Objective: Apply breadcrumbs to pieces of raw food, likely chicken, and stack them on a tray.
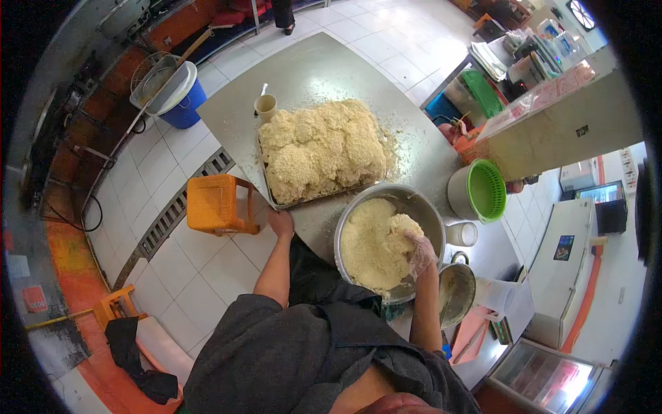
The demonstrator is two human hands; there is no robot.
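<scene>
A large metal bowl (439, 219) stands at the near edge of the steel table, partly filled with pale yellow crumbs (369, 241). My right hand (422, 257), dusted with crumbs, is inside the bowl, its fingers closed round a crumb-coated lump (403, 230). What lies under the coating cannot be seen. Just left of the bowl, a tray (289, 205) carries a high heap of crumb-coated pieces (323, 148). At the tray's near left corner, my left hand (281, 222) rests by the table edge. Its fingers are too small and hidden to read.
A beige cup (265, 105) stands behind the tray. Right of the bowl are a green colander (486, 191) in a pale tub, a glass jar (463, 234), a metal pan (456, 295) and a clear jug (496, 297). An orange stool (212, 203) stands left, a blue bucket (181, 103) farther back.
</scene>
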